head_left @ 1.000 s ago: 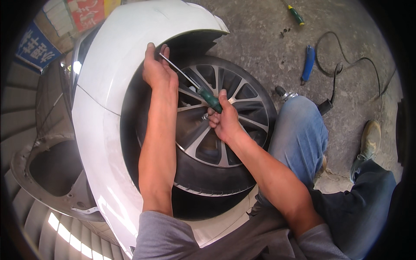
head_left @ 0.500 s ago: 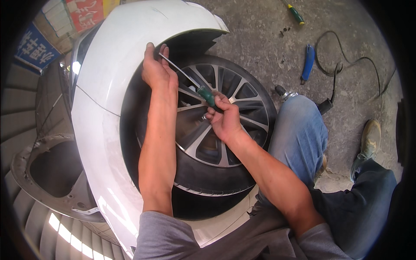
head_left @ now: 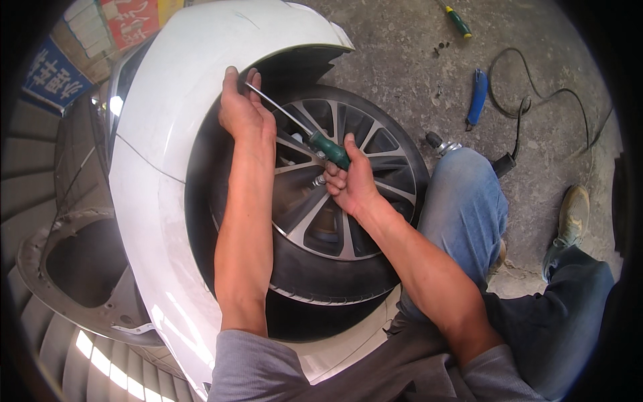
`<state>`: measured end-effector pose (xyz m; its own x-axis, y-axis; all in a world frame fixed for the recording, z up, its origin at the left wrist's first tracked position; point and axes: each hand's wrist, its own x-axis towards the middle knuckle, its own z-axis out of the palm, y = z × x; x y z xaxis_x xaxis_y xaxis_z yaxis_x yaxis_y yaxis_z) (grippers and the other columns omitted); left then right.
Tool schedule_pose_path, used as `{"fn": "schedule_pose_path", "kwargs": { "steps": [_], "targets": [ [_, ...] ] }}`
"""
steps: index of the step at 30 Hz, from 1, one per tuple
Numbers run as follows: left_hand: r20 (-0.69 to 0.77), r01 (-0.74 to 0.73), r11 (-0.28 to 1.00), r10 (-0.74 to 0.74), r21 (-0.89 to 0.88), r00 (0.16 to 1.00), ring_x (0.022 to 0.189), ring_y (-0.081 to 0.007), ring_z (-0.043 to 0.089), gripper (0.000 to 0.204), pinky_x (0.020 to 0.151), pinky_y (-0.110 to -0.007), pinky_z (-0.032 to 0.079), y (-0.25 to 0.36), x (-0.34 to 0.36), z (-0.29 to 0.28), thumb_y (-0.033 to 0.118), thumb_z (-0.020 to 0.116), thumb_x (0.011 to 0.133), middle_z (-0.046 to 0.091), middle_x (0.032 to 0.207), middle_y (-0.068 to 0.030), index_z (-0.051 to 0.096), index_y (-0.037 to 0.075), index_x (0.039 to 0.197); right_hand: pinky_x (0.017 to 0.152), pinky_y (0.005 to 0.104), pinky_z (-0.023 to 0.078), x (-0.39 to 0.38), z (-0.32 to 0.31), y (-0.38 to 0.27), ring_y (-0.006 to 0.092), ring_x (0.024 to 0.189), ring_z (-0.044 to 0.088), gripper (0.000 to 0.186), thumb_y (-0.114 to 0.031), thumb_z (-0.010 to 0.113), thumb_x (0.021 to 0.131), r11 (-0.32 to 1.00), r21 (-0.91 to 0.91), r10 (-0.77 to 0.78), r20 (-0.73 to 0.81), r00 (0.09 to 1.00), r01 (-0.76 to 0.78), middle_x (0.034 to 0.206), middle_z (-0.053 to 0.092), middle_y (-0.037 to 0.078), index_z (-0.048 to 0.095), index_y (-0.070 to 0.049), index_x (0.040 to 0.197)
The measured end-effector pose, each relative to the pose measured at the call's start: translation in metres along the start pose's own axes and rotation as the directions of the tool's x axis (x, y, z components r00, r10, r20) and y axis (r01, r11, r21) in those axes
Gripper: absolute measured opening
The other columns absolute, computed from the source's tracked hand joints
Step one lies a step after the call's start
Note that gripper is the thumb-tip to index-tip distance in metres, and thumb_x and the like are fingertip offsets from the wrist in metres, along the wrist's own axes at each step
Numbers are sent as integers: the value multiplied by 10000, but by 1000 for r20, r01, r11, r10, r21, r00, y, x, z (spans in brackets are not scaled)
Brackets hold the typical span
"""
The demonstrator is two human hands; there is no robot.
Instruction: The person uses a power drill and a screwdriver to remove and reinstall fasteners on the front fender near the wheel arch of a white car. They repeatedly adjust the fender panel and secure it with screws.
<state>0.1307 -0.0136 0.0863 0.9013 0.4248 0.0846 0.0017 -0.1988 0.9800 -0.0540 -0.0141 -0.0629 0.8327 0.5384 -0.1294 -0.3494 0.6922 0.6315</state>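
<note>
My right hand [head_left: 351,182] is closed round the green handle of a screwdriver [head_left: 326,147], its thumb laid along the handle. The thin metal shaft slants up and left across the wheel [head_left: 335,234], and its tip reaches the wheel arch beside my left hand [head_left: 246,110]. That hand grips the edge of the white fender [head_left: 157,134], thumb on the outer side and fingers inside the arch. What the tip touches is hidden by the left-hand fingers. The wheel has a black tyre and silver spokes.
On the concrete floor to the right lie a blue-handled tool [head_left: 477,99], a green-and-yellow screwdriver [head_left: 458,23], a few small dark bits [head_left: 441,48] and a black cable [head_left: 569,90]. A power tool [head_left: 442,143] is partly hidden behind my knee [head_left: 462,194]. A loose panel [head_left: 100,321] is at left.
My right hand has shifted slightly down and right on the screwdriver; its thumb has straightened and more of the handle shows. The left hand stays at the fender edge.
</note>
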Motion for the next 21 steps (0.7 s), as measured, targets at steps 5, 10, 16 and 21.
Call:
{"fn": "schedule_pose_path", "kwargs": {
  "steps": [5,10,16,21],
  "targets": [
    [1,9,1000,-9,0,1000,1023,-340,658,555,952,-391,586,-1,-3,2,132,688,936,522,1226,-244,416,-211,1277,555,290,359,-5,49,11,135,591,464,366,-495,521,1010,982,105,-114,-329,937,156,762,588,36,608,-141,975],
    [-21,-7,1000,7,-4,1000,1028,-338,655,552,955,-384,584,0,-5,1,132,679,945,522,1226,-245,410,-220,1274,573,306,390,-4,28,15,162,627,486,327,-454,527,1002,964,-248,-161,-271,949,93,824,608,52,597,-135,982],
    [-20,-8,1000,8,-5,1000,1041,-336,651,554,968,-377,578,-1,-7,6,133,676,948,525,1223,-248,407,-237,1261,565,289,373,-10,46,14,124,645,463,227,-367,518,1015,987,115,-79,-269,960,113,907,610,69,566,-150,966],
    [-23,-34,999,35,19,999,1025,-337,658,532,956,-378,585,-2,-3,2,130,676,947,540,1182,-258,426,-237,1239,573,250,366,1,20,8,119,638,457,205,-344,551,1004,993,-49,-112,-208,972,104,932,612,66,551,-148,942]
  ]
}}
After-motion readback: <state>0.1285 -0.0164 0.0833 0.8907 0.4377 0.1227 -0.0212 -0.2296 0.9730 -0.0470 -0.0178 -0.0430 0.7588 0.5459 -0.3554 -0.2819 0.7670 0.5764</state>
